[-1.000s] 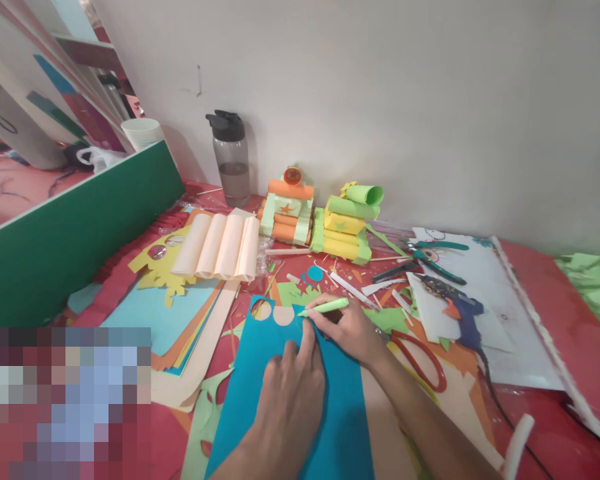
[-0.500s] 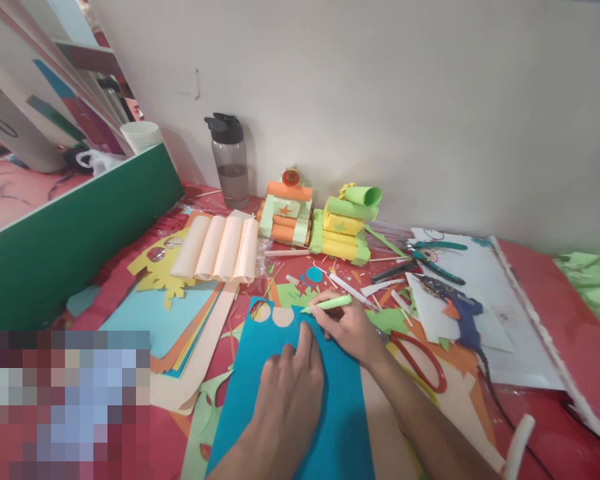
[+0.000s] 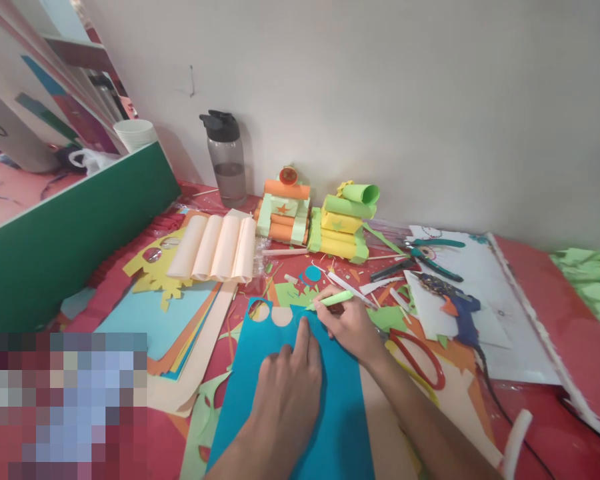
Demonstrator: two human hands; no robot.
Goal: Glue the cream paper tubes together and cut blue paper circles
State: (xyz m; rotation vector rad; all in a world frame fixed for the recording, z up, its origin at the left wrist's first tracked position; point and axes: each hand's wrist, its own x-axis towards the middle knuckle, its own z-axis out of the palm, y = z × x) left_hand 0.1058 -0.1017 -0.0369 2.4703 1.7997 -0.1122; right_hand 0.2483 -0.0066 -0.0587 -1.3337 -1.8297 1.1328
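A sheet of blue paper (image 3: 340,407) lies in front of me, with round cut-outs along its far edge. My left hand (image 3: 290,393) presses on it, index finger stretched forward near that edge and the other fingers partly bent, holding nothing. Between the fingers of my right hand (image 3: 347,327) is a light green marker (image 3: 336,299), slanted, its tip at the sheet's far edge just beyond my left fingertip. Beyond the sheet lies a small blue paper circle (image 3: 313,275). Red-handled scissors (image 3: 420,360) rest partly under my right forearm.
Two paper tank models (image 3: 286,210) and a water bottle (image 3: 227,160) stand by the wall. Rolled peach paper (image 3: 215,248) lies on stacked coloured sheets (image 3: 165,320) at left. Pliers (image 3: 435,260) and a corded glue gun (image 3: 463,313) lie at right. A green board (image 3: 80,233) bounds the left side.
The marker tip has shifted slightly to the right along the paper's far edge. My left hand stays pressed on the sheet. The whole view has shifted a little.
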